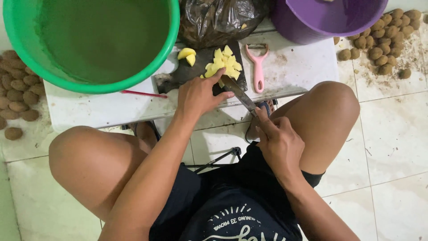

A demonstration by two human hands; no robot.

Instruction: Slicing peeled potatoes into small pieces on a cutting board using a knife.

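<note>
Two hands at the board's near edge: left hand [199,94] spread over potato pieces [224,66], right hand [277,142] clenched round the knife [238,93].

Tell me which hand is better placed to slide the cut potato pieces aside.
Left. The left hand already rests beside the potato pieces on the cutting board; the right hand grips the knife handle.

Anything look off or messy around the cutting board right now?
The cutting board sits askew, one corner under the green tub. Loose brown potatoes and dirt are scattered over the floor tiles.
</note>
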